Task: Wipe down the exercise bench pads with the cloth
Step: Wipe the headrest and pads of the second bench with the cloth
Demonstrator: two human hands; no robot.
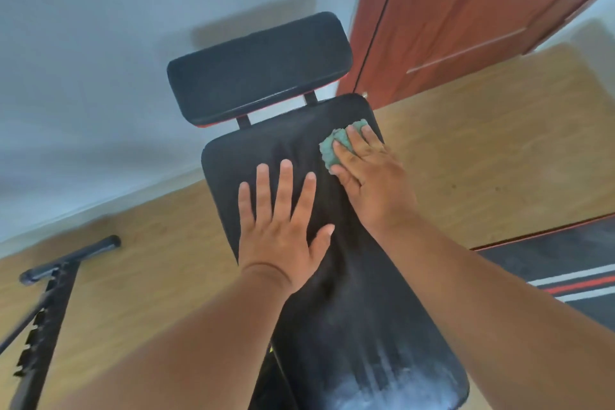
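A long black bench pad [349, 293] runs from the bottom of the head view up to the middle. Beyond it stands a smaller black head pad [259, 66] on two short posts. My left hand [283, 226] lies flat on the long pad with fingers spread and straight. My right hand [372, 176] presses a small green cloth [332, 146] onto the pad's upper right corner, fingers straight over it. Whitish streaks show on the pad's near end.
A black metal frame with a notched bar [46, 309] stands on the wooden floor [482, 160] at the left. A reddish-brown door [466, 10] is at the upper right, a grey wall behind. A dark mat with red and white stripes [572, 280] lies at the right.
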